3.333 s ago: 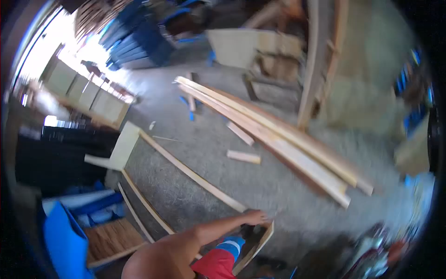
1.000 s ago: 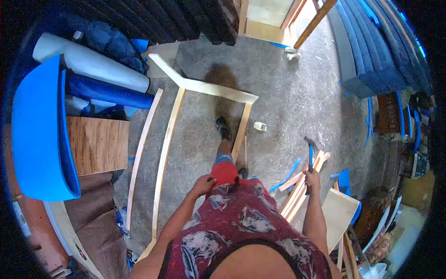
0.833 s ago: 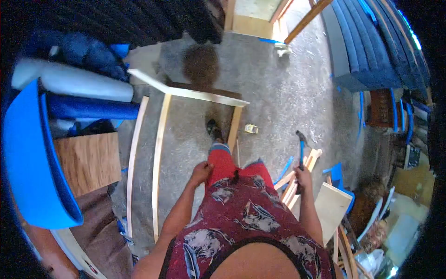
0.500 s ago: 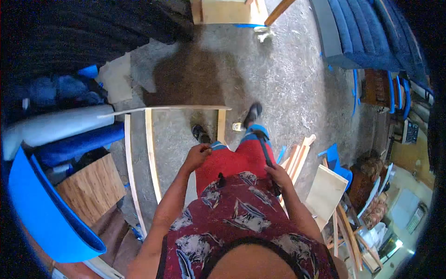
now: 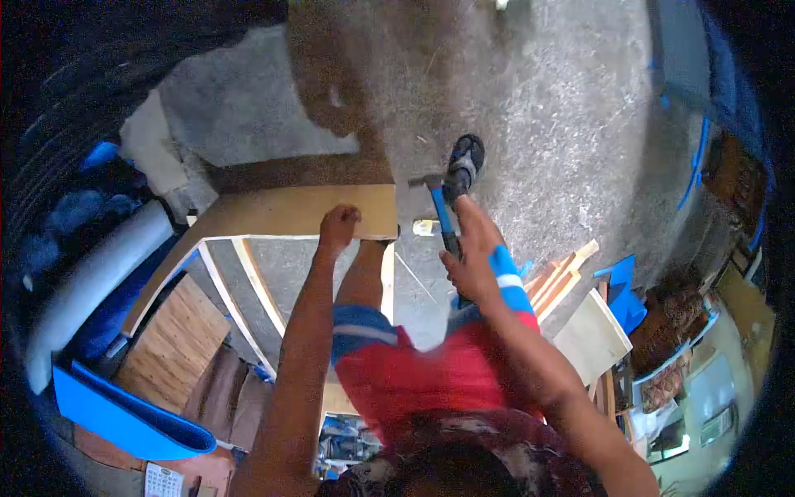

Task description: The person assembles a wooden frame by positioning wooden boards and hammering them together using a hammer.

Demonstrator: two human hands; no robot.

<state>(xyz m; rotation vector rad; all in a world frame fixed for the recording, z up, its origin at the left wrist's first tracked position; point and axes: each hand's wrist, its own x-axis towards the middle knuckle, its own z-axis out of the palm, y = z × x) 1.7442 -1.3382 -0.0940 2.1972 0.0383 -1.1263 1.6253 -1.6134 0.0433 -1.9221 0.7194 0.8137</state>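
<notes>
My right hand (image 5: 472, 269) is wrapped round the handle of a hammer (image 5: 441, 214), blue near the head and black at the grip. The hammer's head points away from me, above the concrete floor. My left hand (image 5: 339, 228) is closed, fingers bent together, over the pale board of a wooden frame (image 5: 286, 209). Whether it touches the board, or pinches something small, I cannot make out. Light slats (image 5: 257, 277) run back from the board towards me, on the left of my legs.
A plywood panel (image 5: 175, 340) and a blue foam sheet (image 5: 124, 422) stand at the left, near a white roll (image 5: 99, 290). Wood strips (image 5: 563, 277) and a pale board (image 5: 592, 331) lie on the right. A small yellow-and-white item (image 5: 426, 227) is on the floor.
The hammer has swung up and forward from beside my right thigh. My left hand has reached forward over the frame. My body leans further down, and the frame's board now shows its broad face.
</notes>
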